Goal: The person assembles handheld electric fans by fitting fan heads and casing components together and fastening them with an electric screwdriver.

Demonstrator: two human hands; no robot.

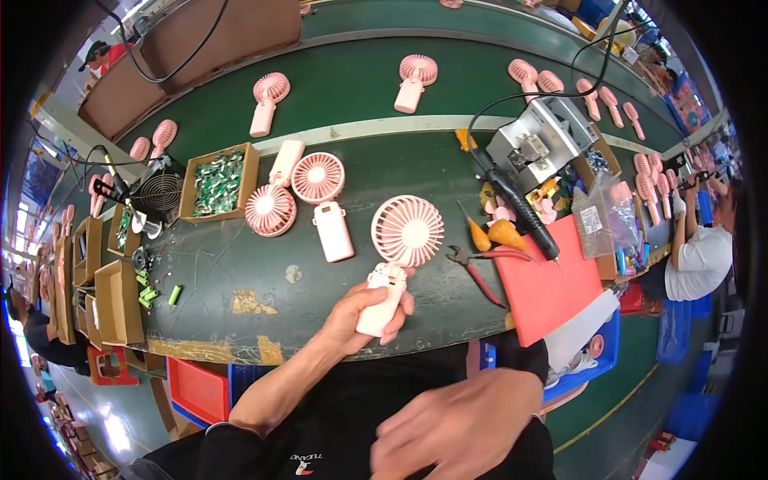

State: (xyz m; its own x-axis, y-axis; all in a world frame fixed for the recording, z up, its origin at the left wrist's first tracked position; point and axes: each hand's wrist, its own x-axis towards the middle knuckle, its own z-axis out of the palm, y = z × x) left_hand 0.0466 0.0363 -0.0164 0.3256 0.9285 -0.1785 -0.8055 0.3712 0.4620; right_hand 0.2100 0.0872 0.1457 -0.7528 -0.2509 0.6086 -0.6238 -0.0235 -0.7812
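My left hand (355, 314) is closed round the handle of a pink handheld fan (384, 301), its round grille (407, 231) pointing away from me over the bench. My right hand (464, 424) hangs in front of my body, nearer than the bench edge. Motion smears its fingers, and I see nothing in it. Left of the held fan lie two more pink fans, one with an upright handle (333, 232) and one with its grille (270, 211) toward me. Red-handled cutting pliers (478, 274) rest just to the right of the held fan.
A carton of green circuit boards (216, 184) stands at the left, near green battery cells (174, 294) and a solder reel (145, 225). On the right are an electric screwdriver (524, 214), a metal fixture (534, 144), orange-yellow bottles (506, 234) and a red sheet (552, 276). Fans line the green conveyor (344, 88).
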